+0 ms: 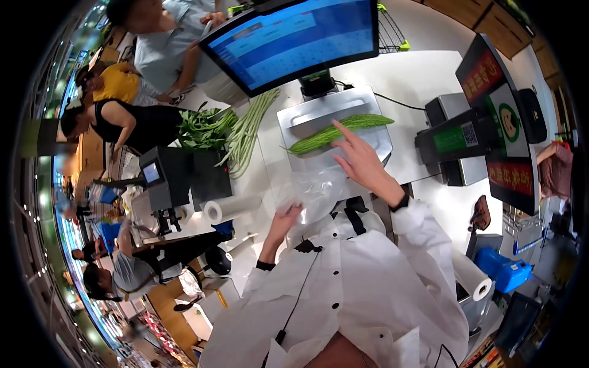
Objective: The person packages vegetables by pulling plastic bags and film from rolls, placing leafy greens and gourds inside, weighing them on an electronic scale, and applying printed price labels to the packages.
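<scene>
A long green bitter melon (343,132) lies slantwise across the steel plate of a weighing scale (294,119). Over its middle reaches my right hand (363,161), index finger stretched out and thumb apart. The fingertip overlaps the melon; whether it presses on it I cannot tell. Lower and to the left, my left hand (285,222) is closed on a clear plastic bag (316,191), which spreads between my hands in front of the scale.
Behind the scale stands a lit monitor (294,40). Long beans (251,132) and leafy greens (205,129) lie left, near a bag roll (230,210). A display stand with a QR code (454,140) is at right. A person in a light shirt (169,52) stands across the counter.
</scene>
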`<action>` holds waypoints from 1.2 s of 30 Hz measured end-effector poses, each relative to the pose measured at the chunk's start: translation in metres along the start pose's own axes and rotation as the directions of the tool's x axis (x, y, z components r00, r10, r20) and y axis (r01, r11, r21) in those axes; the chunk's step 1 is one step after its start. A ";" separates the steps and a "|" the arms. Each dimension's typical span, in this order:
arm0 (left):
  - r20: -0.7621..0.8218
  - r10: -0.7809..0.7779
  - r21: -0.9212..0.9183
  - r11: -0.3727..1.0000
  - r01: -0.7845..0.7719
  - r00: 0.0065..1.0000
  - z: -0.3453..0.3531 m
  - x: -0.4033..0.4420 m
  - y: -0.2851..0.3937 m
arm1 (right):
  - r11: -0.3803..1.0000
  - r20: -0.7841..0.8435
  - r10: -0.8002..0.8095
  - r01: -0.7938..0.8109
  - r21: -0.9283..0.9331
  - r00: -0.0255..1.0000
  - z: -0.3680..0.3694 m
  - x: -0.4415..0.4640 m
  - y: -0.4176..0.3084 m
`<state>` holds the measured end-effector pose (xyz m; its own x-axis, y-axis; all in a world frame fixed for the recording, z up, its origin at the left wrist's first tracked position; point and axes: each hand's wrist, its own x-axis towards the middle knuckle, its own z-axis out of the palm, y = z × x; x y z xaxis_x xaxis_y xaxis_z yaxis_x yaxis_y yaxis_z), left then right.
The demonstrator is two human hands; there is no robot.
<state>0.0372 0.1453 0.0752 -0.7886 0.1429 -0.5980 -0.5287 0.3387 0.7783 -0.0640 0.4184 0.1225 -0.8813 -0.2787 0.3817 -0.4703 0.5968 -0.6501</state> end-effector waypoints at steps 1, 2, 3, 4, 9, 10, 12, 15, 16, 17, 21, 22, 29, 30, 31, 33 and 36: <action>-0.097 -0.013 -0.190 0.982 -0.006 0.995 -0.007 -0.006 -0.011 | 0.999 0.015 -0.052 0.052 -0.009 0.999 0.007 0.022 -0.005; -0.112 -0.003 -0.202 0.979 -0.020 0.994 -0.017 -0.010 -0.020 | 0.994 0.029 -0.105 0.106 -0.018 0.994 0.014 0.040 -0.011; -0.102 -0.020 -0.180 0.984 0.001 0.995 -0.027 -0.015 -0.028 | 0.992 0.036 -0.126 0.126 -0.019 0.991 0.020 0.054 -0.020; -0.090 -0.038 -0.159 0.987 0.023 0.995 -0.034 -0.021 -0.033 | 0.984 -0.025 -0.176 0.176 0.005 0.984 0.026 0.066 -0.028; -0.217 -0.099 -0.336 0.942 0.021 0.971 -0.055 -0.031 -0.072 | 0.968 -0.083 -0.182 0.193 0.161 0.980 0.048 0.073 -0.043; -0.220 -0.098 -0.349 0.937 0.015 0.970 -0.058 -0.027 -0.080 | 0.954 -0.101 -0.029 0.058 0.296 0.994 0.047 0.067 -0.048; -0.167 -0.106 -0.449 0.893 0.020 0.980 -0.065 -0.023 -0.094 | 0.907 -0.198 0.087 0.004 0.421 0.976 0.032 0.058 -0.063; -0.148 -0.092 -0.439 0.899 0.018 0.985 -0.072 -0.015 -0.095 | 0.810 -0.594 -0.010 0.354 0.467 0.804 -0.036 0.056 -0.103; -0.125 -0.086 -0.414 0.910 0.026 0.988 -0.072 -0.012 -0.095 | 0.695 -0.726 0.032 0.507 0.510 0.687 -0.066 0.056 -0.130; -0.135 -0.082 -0.396 0.918 0.022 0.987 -0.069 -0.008 -0.092 | 0.575 -0.834 0.073 0.660 0.483 0.546 -0.095 0.056 -0.156; -0.067 -0.038 -0.304 0.952 0.016 0.997 -0.070 0.008 -0.072 | 0.395 -0.937 -0.167 0.891 0.223 0.308 -0.172 0.029 -0.220; -0.054 -0.040 -0.312 0.950 0.021 0.998 -0.071 0.013 -0.068 | 0.389 -0.925 -0.212 0.895 0.216 0.316 -0.178 0.023 -0.228; 0.024 -0.032 -0.268 0.963 0.037 0.999 -0.072 0.029 -0.059 | 0.404 -0.903 -0.290 0.896 0.186 0.319 -0.197 0.007 -0.240; 0.022 -0.024 -0.267 0.963 0.029 0.999 -0.071 0.028 -0.057 | 0.399 -0.900 -0.294 0.897 0.189 0.321 -0.199 0.007 -0.239; 0.010 -0.043 -0.261 0.964 0.044 0.999 -0.069 0.027 -0.053 | 0.392 -0.901 -0.293 0.900 0.191 0.318 -0.200 0.007 -0.238; -0.011 -0.058 -0.254 0.966 0.054 0.998 -0.066 0.026 -0.050 | 0.377 -0.900 -0.297 0.905 0.197 0.320 -0.201 0.006 -0.236; -0.027 -0.028 -0.266 0.964 0.020 0.999 -0.063 0.024 -0.047 | 0.338 -0.903 -0.300 0.919 0.202 0.309 -0.203 0.006 -0.231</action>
<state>0.0233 0.0743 0.0364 -0.7818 0.1080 -0.6141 -0.6086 0.0822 0.7892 0.0489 0.4311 0.4081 -0.0893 0.4139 0.9059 -0.9785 -0.2064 -0.0021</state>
